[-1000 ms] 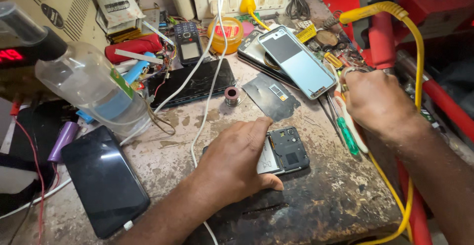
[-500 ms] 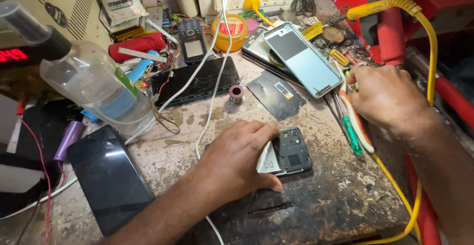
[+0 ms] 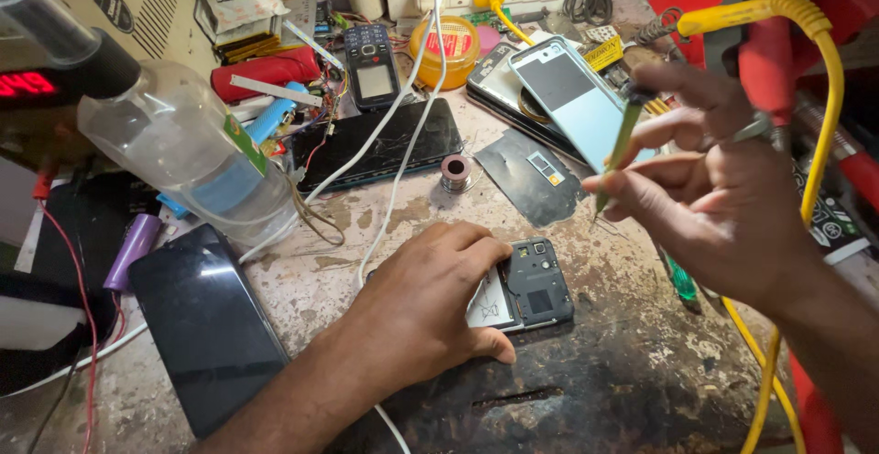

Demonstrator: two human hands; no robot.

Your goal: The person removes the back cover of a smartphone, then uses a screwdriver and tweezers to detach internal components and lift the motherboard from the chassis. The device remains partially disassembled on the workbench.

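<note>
Stained, scarred bench of pale worn stone or concrete, blackened near the front edge and crowded along the back. Lying on its side at the left, a clear plastic bottle with a black cap, smooth and rounded, neck pointing up-left. Below it, a glossy black smartphone, flat and face up, long axis running from upper left to lower right. Coming in from the bottom centre, left hand palm down, wrist low, fingers closed over the left half of an opened phone body and pressing it flat to the bench, thumb tucked along its near edge. Phone body at bench centre, long axis roughly left to right, dark plastic camera end pointing right, a pale panel showing by the fingertips. Raised at the right, clear of the bench, right hand with palm turned left, fingers pinched shut around a thin green-handled screwdriver, held nearly upright with the tip down and slightly left, hovering above and right of the phone body. Behind it, a pale blue phone back cover, slanted. Looping down the right side, a yellow rubbery cable. Near centre, a small metal solder spool.
</note>
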